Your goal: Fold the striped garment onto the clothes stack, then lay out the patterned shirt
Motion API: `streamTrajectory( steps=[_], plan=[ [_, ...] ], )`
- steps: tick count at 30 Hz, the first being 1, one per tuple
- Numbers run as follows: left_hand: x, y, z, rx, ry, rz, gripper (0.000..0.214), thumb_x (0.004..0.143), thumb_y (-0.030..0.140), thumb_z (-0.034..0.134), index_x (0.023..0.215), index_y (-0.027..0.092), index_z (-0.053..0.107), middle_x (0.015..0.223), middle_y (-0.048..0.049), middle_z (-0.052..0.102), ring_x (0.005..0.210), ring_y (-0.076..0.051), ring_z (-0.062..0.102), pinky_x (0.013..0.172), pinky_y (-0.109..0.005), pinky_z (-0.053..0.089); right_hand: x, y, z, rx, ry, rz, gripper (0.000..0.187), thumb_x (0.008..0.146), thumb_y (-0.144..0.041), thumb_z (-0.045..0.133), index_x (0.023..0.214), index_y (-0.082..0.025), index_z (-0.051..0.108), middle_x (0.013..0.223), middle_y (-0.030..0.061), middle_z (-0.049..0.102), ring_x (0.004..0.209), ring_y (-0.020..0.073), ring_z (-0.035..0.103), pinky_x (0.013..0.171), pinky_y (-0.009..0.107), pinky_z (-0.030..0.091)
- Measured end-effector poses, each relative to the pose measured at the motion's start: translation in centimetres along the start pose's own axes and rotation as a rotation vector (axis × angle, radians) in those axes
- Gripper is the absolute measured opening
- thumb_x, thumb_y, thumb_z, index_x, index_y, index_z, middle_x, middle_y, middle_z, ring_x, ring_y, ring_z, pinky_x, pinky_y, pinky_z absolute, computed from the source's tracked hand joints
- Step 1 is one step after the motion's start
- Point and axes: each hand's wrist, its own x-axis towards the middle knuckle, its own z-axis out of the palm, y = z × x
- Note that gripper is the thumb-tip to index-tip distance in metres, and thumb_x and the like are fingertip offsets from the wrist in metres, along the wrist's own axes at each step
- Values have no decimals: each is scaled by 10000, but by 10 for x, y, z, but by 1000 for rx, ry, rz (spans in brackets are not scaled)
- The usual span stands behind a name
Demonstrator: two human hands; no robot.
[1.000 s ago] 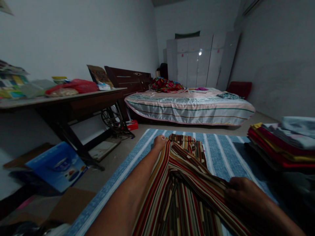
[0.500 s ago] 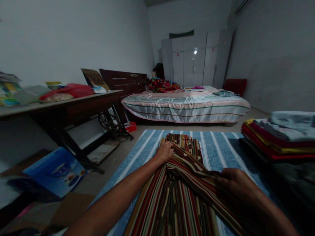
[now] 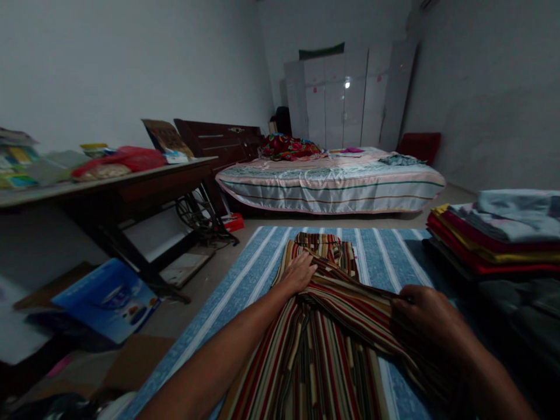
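Note:
A garment with red, brown, cream and black stripes, apparently wide-legged trousers, lies lengthwise on a blue-and-white striped cloth. Its gathered end is farthest from me. My left hand rests flat on the upper part, fingers stretched out and pressing on the fabric. To the right, my right hand is closed on the edge of one section, holding it raised and pulled out sideways. Creases run from under my left hand towards that grip. The underside of the raised section is dark and partly hidden by my right arm.
At right stands a stack of folded clothes. A table with a treadle base and a blue box are on the left. A bed and a wardrobe stand beyond the cloth.
My left hand has flattened on the fabric, its fingers more extended. My right hand has risen slightly, drawing the held edge tauter. The view has tilted down a little.

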Motion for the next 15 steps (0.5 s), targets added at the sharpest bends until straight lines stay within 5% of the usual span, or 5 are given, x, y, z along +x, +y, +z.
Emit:
streamTrajectory(
  steps=[3,7,10,13,15],
  plan=[
    [0,1,-5,-7,-12,8,323,931,314,376,1166,169,541,1361,-117,489,1315,-236,381,1088,-433,308,0,7,0,-154,-19,58,261,827,-368,450,874,-228,666,868,103,694,851,285,640,625,329,395],
    [-1,3,-19,-33,-15,55,299,896,250,440,1161,186,561,1301,-76,551,1251,-180,460,1080,-335,338,-5,-3,-2,-261,160,33,264,861,-342,446,1011,-228,631,1012,111,665,864,281,629,631,340,390],
    [-9,4,-30,-32,21,40,297,874,197,446,1144,177,570,1317,-82,536,1259,-181,448,1086,-327,330,-11,-30,7,-212,274,-267,217,864,-334,467,944,-215,629,957,94,643,835,254,596,676,343,399],
    [-25,2,-35,-10,45,3,268,876,194,428,1095,170,582,1278,-102,552,1246,-204,455,1078,-362,335,-20,-62,28,-120,206,-621,136,843,-304,515,871,-213,613,921,73,621,893,240,557,763,339,401],
    [-38,-1,-36,8,46,-17,250,891,249,426,1071,176,584,1246,-106,565,1234,-223,461,1073,-401,330,-24,-76,44,-114,145,-705,159,794,-226,552,945,-210,601,985,69,613,959,248,533,823,353,387]
  ],
)
